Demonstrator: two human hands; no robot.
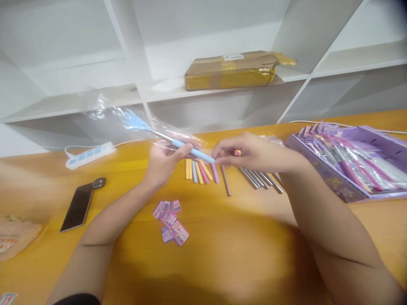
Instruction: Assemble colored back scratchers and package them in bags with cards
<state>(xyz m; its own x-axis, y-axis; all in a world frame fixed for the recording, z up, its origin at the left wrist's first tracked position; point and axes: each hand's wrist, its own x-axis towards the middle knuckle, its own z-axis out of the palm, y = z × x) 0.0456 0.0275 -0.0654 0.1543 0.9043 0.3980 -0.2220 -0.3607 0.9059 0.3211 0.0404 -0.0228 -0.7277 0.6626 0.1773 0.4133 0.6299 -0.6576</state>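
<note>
My left hand (pixel 163 163) is closed around the light-blue handle of a back scratcher (pixel 193 151). Its metal rod runs up to the left, ending in a blue hand-shaped head. A clear plastic bag (pixel 103 103) covers the head and rod and reaches onto the handle. At the handle's lower right end, my right hand (pixel 244 151) pinches the tip between thumb and fingers. Beneath the hands lie several coloured handle sleeves (pixel 199 173) in yellow, blue, pink and purple. Several metal tubes (pixel 259 178) lie under my right forearm, with one separate tube (pixel 226 181) left of them.
A purple box (pixel 337 180) of bagged pink scratchers stands on the right. Printed cards (pixel 171 222) are scattered mid-table. To the left are a phone (pixel 77 207), a dark mouse-like object (pixel 99 182) and a power strip (pixel 91 156). A taped carton (pixel 230 72) rests on the shelf behind.
</note>
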